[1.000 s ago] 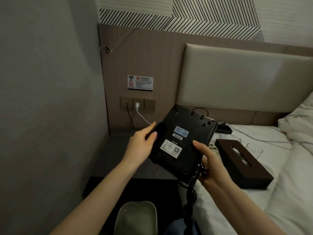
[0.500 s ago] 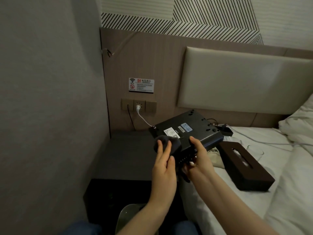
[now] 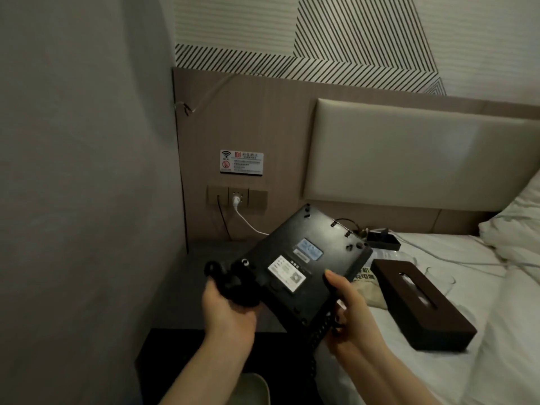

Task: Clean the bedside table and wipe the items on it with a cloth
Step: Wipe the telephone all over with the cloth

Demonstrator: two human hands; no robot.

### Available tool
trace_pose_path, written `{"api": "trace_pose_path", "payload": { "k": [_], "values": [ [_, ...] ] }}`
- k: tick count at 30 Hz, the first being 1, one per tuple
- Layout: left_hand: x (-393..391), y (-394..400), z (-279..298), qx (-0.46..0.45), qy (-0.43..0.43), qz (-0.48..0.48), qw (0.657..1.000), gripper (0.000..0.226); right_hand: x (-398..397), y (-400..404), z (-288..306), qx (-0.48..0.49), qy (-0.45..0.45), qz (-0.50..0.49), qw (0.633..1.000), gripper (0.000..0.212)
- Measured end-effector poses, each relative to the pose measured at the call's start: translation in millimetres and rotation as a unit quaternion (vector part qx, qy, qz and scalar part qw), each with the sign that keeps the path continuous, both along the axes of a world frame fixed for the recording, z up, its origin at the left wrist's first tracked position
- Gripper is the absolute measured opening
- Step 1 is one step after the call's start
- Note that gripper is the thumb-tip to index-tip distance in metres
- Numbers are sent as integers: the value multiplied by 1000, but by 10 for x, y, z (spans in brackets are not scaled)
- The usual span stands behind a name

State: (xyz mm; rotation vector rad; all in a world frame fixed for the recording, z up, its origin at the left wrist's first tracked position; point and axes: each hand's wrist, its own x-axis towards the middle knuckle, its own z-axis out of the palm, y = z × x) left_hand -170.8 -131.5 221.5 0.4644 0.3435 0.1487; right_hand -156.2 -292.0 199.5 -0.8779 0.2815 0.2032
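Note:
A black desk telephone is held upside down above the bedside table, its labelled underside facing me. My right hand grips its near right edge, thumb on the underside, with the coiled cord hanging below. My left hand holds a bunched dark cloth against the telephone's left corner. The handset is hidden underneath.
A grey wall closes in on the left. A wall socket with a white plug sits behind the table. On the white bed lie a dark tissue box, a small black tray, a clear glass and a printed bag.
The telephone tipped flatter, then back up so its underside faces me again. My left hand with the cloth moved from the front edge to the left corner.

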Motion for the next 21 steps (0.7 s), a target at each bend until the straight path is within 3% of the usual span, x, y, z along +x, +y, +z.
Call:
{"api": "trace_pose_path", "payload": {
  "k": [5,10,12,15,21],
  "values": [
    [-119,108,159,35,-106,-142,984,69,55,10,162,25,-35,23,999,53],
    [-189,-94,144,166,-76,-226,957,50,99,147,407,-2,-107,12,994,44],
    [-170,-106,167,194,-52,-244,949,47,92,184,464,-35,-132,20,990,50],
    [-106,-90,196,192,-25,-221,956,52,81,183,509,-99,-158,20,982,67],
    [-137,-117,228,207,-58,-197,957,33,69,105,606,-142,-209,69,965,62]
  ]
}}
